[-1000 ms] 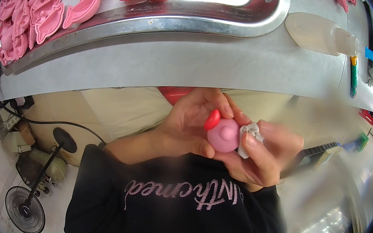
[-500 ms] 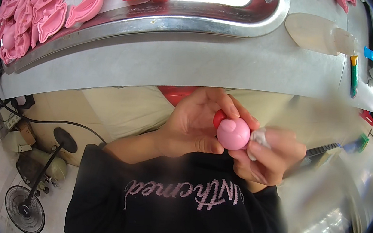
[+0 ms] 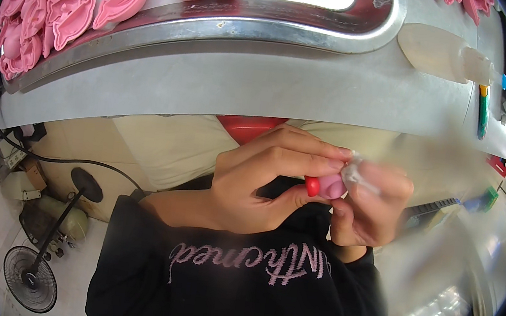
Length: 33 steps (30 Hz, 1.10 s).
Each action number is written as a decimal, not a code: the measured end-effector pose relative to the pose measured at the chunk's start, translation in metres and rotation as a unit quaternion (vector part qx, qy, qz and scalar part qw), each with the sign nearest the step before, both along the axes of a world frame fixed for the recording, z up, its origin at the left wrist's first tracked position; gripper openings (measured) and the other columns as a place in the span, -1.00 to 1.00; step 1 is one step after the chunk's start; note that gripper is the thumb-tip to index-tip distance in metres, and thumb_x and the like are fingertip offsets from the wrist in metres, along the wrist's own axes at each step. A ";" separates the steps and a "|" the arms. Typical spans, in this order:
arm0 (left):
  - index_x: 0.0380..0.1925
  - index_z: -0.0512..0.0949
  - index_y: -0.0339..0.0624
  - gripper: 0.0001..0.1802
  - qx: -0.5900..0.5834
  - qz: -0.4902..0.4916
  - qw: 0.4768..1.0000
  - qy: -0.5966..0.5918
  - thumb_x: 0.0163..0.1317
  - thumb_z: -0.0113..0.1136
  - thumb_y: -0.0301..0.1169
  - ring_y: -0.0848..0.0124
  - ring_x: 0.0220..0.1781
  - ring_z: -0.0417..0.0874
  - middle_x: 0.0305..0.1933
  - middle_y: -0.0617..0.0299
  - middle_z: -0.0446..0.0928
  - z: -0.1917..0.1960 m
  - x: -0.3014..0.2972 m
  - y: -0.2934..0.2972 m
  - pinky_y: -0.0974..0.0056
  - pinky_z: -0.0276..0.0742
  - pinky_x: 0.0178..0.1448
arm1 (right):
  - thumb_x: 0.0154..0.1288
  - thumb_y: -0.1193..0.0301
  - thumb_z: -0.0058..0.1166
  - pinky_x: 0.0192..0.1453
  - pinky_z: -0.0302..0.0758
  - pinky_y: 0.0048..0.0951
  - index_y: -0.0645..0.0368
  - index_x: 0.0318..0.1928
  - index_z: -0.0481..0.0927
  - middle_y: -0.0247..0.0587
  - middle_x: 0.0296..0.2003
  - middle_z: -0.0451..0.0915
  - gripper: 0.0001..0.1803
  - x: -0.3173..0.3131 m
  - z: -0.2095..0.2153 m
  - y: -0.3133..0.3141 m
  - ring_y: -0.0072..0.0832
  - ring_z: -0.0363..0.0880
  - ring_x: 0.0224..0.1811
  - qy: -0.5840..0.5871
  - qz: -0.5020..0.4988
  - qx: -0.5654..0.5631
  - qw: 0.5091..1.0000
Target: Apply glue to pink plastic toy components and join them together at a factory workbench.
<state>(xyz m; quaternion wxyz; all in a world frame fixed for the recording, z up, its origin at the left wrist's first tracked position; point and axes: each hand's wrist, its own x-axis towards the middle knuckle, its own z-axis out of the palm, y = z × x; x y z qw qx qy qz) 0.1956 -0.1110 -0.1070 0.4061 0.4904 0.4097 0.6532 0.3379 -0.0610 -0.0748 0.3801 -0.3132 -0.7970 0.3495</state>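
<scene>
Pink rounded figure (image 3: 332, 185) with a smooth red end (image 3: 312, 187), partly hidden.

The figure (image 3: 330, 186) is pink and red, the blurred wad (image 3: 352, 172) seemingly white, the shirt (image 3: 235, 304) pink-lettered black.

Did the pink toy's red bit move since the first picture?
Yes. Against the metal tray, the red bit has gone right and closer to the person's black shirt.
</scene>
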 end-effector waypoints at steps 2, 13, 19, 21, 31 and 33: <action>-0.26 0.40 -0.38 -0.64 0.000 0.019 1.000 0.012 -0.12 0.26 -0.62 0.22 -0.23 0.54 -0.19 -0.17 0.46 0.000 -0.002 -0.001 0.30 0.45 -0.16 | -0.37 0.65 0.29 -0.33 0.39 -0.59 0.11 -0.31 0.51 -0.20 -0.21 0.48 -0.55 -0.003 -0.003 0.001 -0.44 0.43 -0.36 0.022 0.005 -0.008 1.000; -0.29 0.47 -0.36 -0.60 0.001 0.025 0.996 0.085 -0.25 0.32 -0.63 0.25 -0.25 0.52 -0.22 -0.08 0.49 0.004 -0.011 -0.002 0.33 0.45 -0.21 | -0.22 0.67 0.15 -0.29 0.40 -0.59 0.16 -0.42 0.48 -0.19 -0.27 0.54 -0.74 0.003 -0.013 0.002 -0.38 0.43 -0.33 0.110 0.063 -0.017 0.992; -0.29 0.45 -0.25 -0.54 0.050 0.046 0.992 0.103 -0.32 0.34 -0.62 0.23 -0.27 0.51 -0.23 0.01 0.50 0.002 -0.012 -0.005 0.33 0.46 -0.25 | -0.26 0.57 0.23 -0.47 0.28 -0.68 0.09 -0.51 0.48 -0.33 -0.44 0.41 -0.77 -0.027 -0.034 -0.004 -0.51 0.31 -0.44 0.277 -0.009 0.130 0.952; -0.30 0.48 -0.24 -0.58 0.062 0.077 0.989 0.113 -0.30 0.34 -0.60 0.29 -0.31 0.51 -0.24 0.07 0.51 0.002 -0.010 -0.005 0.38 0.48 -0.28 | -0.27 0.48 0.29 -0.46 0.29 -0.67 0.09 -0.47 0.48 -0.31 -0.39 0.39 -0.73 -0.020 -0.025 -0.007 -0.51 0.32 -0.44 0.230 -0.005 0.084 0.970; -0.31 0.52 -0.17 -0.74 0.072 0.105 0.972 0.198 -0.07 0.26 -0.43 0.43 -0.29 0.46 -0.24 0.21 0.53 0.005 -0.015 -0.008 0.48 0.47 -0.32 | -0.27 0.14 0.37 -0.30 0.41 -0.55 0.20 -0.19 0.42 -0.04 -0.21 0.32 -0.36 -0.011 -0.014 -0.007 -0.44 0.41 -0.31 0.044 0.034 -0.095 0.994; -0.33 0.53 -0.16 -0.76 0.079 0.120 0.966 0.213 -0.07 0.25 -0.43 0.45 -0.29 0.45 -0.25 0.23 0.53 0.005 -0.012 -0.009 0.50 0.45 -0.32 | -0.23 0.15 0.35 -0.28 0.42 -0.53 0.26 -0.18 0.40 0.05 -0.18 0.35 -0.37 -0.011 -0.014 -0.007 -0.41 0.43 -0.28 0.049 0.040 -0.107 0.992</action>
